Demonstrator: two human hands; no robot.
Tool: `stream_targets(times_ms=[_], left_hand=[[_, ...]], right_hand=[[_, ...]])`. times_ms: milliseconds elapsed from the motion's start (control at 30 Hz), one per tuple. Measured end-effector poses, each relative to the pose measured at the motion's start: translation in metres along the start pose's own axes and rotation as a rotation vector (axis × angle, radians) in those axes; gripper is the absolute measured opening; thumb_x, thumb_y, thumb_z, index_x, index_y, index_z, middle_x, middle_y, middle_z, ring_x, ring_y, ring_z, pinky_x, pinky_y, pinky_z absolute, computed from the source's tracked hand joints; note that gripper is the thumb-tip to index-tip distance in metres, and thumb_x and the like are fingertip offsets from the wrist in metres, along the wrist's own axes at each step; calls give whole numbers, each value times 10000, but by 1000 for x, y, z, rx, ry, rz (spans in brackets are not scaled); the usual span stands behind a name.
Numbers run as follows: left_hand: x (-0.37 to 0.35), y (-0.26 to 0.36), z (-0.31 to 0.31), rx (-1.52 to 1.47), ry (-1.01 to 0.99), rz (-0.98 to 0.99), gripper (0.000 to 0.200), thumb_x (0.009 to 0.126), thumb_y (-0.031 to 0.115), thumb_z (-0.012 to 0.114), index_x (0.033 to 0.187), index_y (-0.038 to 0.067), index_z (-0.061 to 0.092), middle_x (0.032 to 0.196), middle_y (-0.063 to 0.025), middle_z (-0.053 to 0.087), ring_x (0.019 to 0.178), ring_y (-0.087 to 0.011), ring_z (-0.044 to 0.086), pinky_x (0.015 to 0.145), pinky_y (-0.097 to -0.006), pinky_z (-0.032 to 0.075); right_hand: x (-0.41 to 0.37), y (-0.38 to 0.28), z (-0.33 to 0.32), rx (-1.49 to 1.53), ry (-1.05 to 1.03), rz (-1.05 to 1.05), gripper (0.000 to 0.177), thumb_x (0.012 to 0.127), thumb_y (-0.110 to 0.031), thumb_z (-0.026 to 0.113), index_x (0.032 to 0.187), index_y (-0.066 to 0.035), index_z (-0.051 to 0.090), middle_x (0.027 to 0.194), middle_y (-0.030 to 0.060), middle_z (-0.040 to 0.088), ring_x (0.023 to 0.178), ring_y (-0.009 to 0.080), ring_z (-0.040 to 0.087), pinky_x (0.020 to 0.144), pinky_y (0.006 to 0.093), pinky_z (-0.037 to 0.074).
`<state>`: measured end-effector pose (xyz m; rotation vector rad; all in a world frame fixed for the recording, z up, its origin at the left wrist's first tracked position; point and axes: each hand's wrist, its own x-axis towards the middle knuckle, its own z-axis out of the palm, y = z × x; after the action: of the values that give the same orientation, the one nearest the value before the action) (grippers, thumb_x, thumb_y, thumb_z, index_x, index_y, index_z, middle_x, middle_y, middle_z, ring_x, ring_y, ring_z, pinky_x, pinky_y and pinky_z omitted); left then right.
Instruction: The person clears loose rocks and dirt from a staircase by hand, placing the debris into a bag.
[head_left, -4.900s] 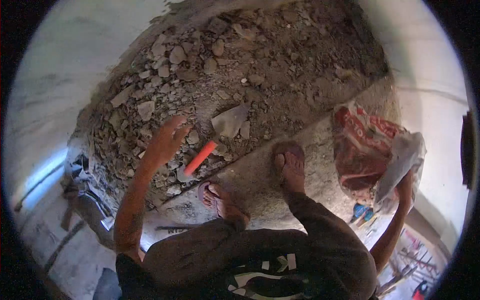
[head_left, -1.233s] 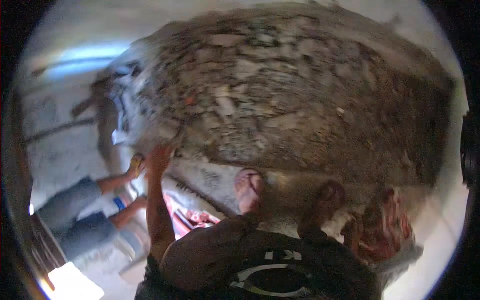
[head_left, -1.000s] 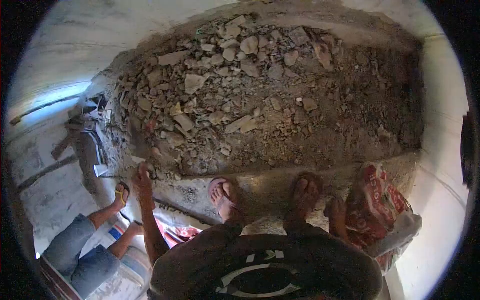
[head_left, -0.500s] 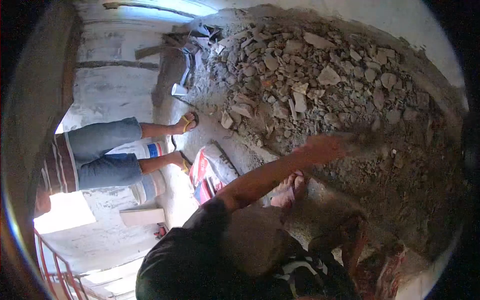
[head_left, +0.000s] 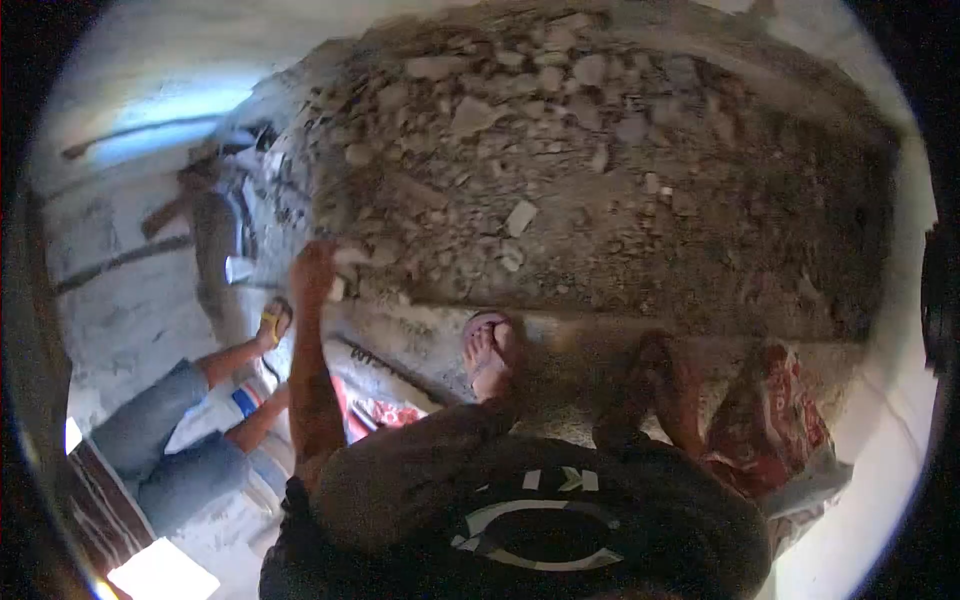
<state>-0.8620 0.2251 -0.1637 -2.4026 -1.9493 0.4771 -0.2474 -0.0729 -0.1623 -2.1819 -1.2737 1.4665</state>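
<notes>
My left hand [head_left: 315,270] reaches out over the lower left edge of the rubble heap [head_left: 590,200]. Motion smears its fingers, so their pose is unclear. A pale stone [head_left: 350,256] shows right beside the fingertips; whether they touch it cannot be made out. Below the forearm lies a red and white printed bag [head_left: 390,412]. I cannot make out my right hand anywhere; the area around my right leg is dark.
At the left another person [head_left: 160,430] in denim shorts and yellow-strapped sandals is near a white bucket [head_left: 215,412]. A white cup [head_left: 238,269] lies by the heap. My sandalled foot [head_left: 488,355] rests at the ledge [head_left: 570,335]. A red plastic bag [head_left: 765,430] sits lower right.
The camera view has turned, and my left hand has swung from over the middle of the rubble to its lower left edge. The other person now appears lower left.
</notes>
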Motion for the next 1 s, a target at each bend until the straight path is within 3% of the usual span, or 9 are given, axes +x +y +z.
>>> stream_targets(times_ms=[33, 200, 267, 333, 400, 567, 667, 800, 1000], left_hand=[[8, -57, 41, 427, 140, 226, 256, 890, 285, 531, 1051, 111, 630, 961, -193, 626, 876, -342, 613, 724, -456, 497], [77, 57, -92, -440, 52, -298, 321, 917, 206, 453, 1167, 119, 635, 973, -172, 653, 868, -289, 619, 817, -411, 468], [119, 70, -76, 130, 346, 636, 293, 946, 247, 502, 1133, 37, 584, 989, -176, 617, 749, -295, 633, 646, -405, 526], [117, 233, -146, -518, -493, 79, 340, 975, 285, 469, 1169, 27, 573, 961, -142, 607, 683, -263, 623, 615, -383, 512], [120, 328, -149, -649, -774, 240, 330, 973, 303, 471, 1118, 39, 607, 941, -140, 594, 721, -249, 610, 664, -394, 498], [107, 582, -135, -898, -687, 652, 473, 956, 407, 476, 707, 6, 494, 558, -79, 401, 516, -202, 434, 549, -421, 420], [133, 702, -114, -975, -853, 494, 511, 972, 381, 425, 1215, -63, 490, 1195, -257, 538, 1070, -375, 563, 931, -462, 436], [164, 712, -87, -1466, -794, 19, 537, 958, 413, 451, 1209, -61, 479, 1174, -210, 571, 1033, -351, 581, 876, -470, 457], [166, 604, -80, -1294, -733, -41, 559, 874, 475, 564, 1199, 21, 555, 903, -123, 597, 748, -202, 575, 645, -382, 478]], right_hand=[[2, -5, -3, 4, 41, 28, 575, 880, -289, 621, 1360, -52, 410, 1338, 198, 427, 1211, 412, 409, 1015, 503, 338], [10, -15, 6, -442, 200, -203, 624, 835, -432, 638, 1345, -125, 448, 1301, 172, 435, 1174, 400, 431, 970, 545, 358], [18, 0, 27, -433, 227, -206, 624, 833, -445, 632, 1347, -142, 451, 1315, 166, 422, 1186, 397, 420, 973, 567, 343], [17, 9, 33, -427, 236, -196, 623, 831, -459, 625, 1349, -159, 453, 1329, 160, 408, 1198, 395, 409, 975, 590, 328], [20, 11, 31, -371, 231, -251, 636, 810, -465, 638, 1361, -209, 450, 1404, 148, 341, 1273, 416, 340, 988, 642, 277], [24, 16, 28, -339, 226, -180, 683, 780, -462, 650, 1392, -268, 417, 1492, 139, 236, 1361, 415, 228, 987, 692, 224], [23, 16, 30, -308, 126, -128, 717, 773, -472, 655, 1412, -286, 387, 1507, 140, 213, 1378, 399, 210, 994, 701, 200], [21, 17, 22, -302, 97, -117, 736, 763, -468, 667, 1416, -282, 382, 1487, 160, 242, 1368, 385, 243, 1025, 663, 204], [23, 14, 18, -307, 140, -169, 712, 776, -442, 658, 1414, -278, 387, 1453, 170, 300, 1356, 390, 264, 1045, 604, 231]])
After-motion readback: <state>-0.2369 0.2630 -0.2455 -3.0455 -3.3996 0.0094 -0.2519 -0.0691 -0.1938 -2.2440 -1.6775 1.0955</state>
